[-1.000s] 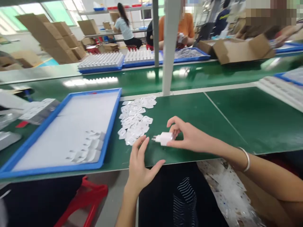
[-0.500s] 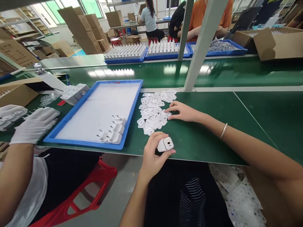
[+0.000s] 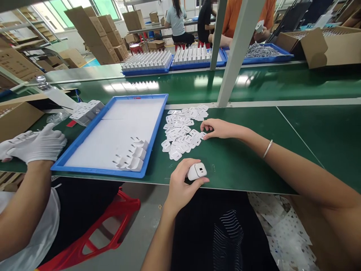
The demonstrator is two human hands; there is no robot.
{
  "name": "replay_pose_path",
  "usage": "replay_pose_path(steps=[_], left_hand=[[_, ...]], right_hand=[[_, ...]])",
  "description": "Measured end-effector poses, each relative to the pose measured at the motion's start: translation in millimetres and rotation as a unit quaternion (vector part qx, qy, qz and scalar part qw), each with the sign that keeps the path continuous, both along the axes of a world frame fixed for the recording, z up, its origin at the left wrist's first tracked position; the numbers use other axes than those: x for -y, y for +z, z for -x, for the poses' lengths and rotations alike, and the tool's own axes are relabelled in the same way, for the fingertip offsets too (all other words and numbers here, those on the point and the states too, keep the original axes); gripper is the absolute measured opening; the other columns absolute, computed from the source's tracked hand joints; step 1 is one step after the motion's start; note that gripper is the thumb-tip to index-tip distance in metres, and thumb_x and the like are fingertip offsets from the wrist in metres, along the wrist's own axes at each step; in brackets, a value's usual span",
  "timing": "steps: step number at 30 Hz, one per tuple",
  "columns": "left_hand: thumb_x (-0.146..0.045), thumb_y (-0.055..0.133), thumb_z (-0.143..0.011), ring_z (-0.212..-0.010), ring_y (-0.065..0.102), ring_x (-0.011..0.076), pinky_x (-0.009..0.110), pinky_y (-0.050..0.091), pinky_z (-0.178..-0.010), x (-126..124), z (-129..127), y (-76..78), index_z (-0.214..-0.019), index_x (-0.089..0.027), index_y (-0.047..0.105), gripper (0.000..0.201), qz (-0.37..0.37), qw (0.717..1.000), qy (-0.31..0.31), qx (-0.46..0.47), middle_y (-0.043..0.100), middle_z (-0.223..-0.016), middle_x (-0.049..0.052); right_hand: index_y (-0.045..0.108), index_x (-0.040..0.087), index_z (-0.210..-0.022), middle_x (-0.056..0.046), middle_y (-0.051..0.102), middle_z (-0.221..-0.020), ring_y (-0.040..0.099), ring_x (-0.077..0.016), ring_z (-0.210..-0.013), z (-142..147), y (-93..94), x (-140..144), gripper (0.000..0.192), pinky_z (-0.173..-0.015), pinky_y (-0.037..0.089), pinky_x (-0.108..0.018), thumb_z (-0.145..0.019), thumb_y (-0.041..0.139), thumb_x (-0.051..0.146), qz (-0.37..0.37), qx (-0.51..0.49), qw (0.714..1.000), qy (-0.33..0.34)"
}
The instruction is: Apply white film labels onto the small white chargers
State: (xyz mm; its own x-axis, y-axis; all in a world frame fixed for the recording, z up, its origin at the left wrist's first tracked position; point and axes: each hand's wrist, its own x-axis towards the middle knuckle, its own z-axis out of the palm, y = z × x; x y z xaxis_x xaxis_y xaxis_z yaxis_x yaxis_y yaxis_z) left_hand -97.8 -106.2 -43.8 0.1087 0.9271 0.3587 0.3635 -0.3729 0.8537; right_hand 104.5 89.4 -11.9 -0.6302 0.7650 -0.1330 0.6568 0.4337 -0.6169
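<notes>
My left hand (image 3: 180, 184) grips a white charger (image 3: 197, 171) between thumb and fingers near the table's front edge. The charger's end face, with port openings, points toward the right. At the right side of a pile of small white cover plates (image 3: 180, 140), my right hand (image 3: 221, 129) has its thumb and index finger closed on the edge of one white cover plate (image 3: 202, 135). Left of the pile lies a blue-rimmed tray (image 3: 153, 145), where several white chargers (image 3: 135, 163) stand with their prongs up in the near right corner.
On the left, a co-worker's gloved hands (image 3: 42, 145) hold white parts beside a grey metal fixture (image 3: 87, 112). A slanted white post (image 3: 239, 52) rises behind the pile. Trays of chargers (image 3: 146, 62) and an open carton (image 3: 329, 49) stand across the green bench.
My right hand has drawn slightly back from the pile, its fingers closing on a cover plate. My left hand keeps the charger in place. The co-worker's gloved hands have moved together.
</notes>
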Motion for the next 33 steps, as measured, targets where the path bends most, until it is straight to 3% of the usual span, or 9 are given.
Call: replay_pose_path(steps=[6,10,16,23,33], left_hand=[[-0.033,0.078,-0.08,-0.089,0.061,0.0159,0.026,0.049,-0.078,1,0,3.6,-0.11,-0.023,0.063,0.035,0.024,1.0,0.002,0.015,0.066,-0.101,0.003],[-0.032,0.078,-0.081,-0.087,0.06,0.015,0.025,0.047,-0.076,0,2,4.0,-0.109,-0.024,0.063,0.033,0.034,0.999,-0.004,0.031,0.065,-0.1,0.002],[-0.032,0.077,-0.081,-0.085,0.059,0.0165,0.026,0.046,-0.072,-1,5,1.6,-0.11,-0.023,0.063,0.034,0.052,0.997,-0.017,0.045,0.065,-0.101,0.004],[-0.032,0.078,-0.08,-0.085,0.058,0.0159,0.026,0.045,-0.072,-1,5,1.5,-0.11,-0.023,0.063,0.034,0.058,0.997,-0.019,0.052,0.064,-0.102,0.004],[-0.031,0.079,-0.08,-0.084,0.057,0.0153,0.026,0.044,-0.073,-2,5,3.0,-0.107,-0.024,0.063,0.033,0.076,0.995,-0.027,0.066,0.063,-0.1,0.003]], right_hand=[[0.06,0.019,-0.084,-0.006,0.059,-0.093,0.053,-0.0216,-0.081,1,13.8,-8,0.033,-0.066,0.039,-0.031,-0.064,0.08,0.037,0.038,0.067,0.997,-0.001],[0.058,0.019,-0.077,-0.007,0.06,-0.091,0.055,-0.0224,-0.08,-5,13.9,-1,0.026,-0.064,0.039,-0.032,-0.071,0.075,0.038,0.046,0.093,0.994,-0.017],[0.056,0.021,-0.093,-0.007,0.057,-0.099,0.052,-0.0221,-0.09,-16,8.5,7,0.027,-0.074,0.041,-0.031,-0.078,0.068,0.039,0.015,0.072,0.997,-0.015],[0.058,0.023,-0.095,-0.002,0.05,-0.089,0.048,-0.0189,-0.079,-18,13.1,-6,0.025,-0.067,0.037,-0.03,-0.077,0.068,0.038,0.033,0.08,0.995,0.051],[0.055,0.02,-0.076,-0.003,0.057,-0.082,0.05,-0.0176,-0.073,-9,22.6,-12,0.023,-0.061,0.036,-0.029,-0.07,0.075,0.03,0.053,0.128,0.99,0.035]])
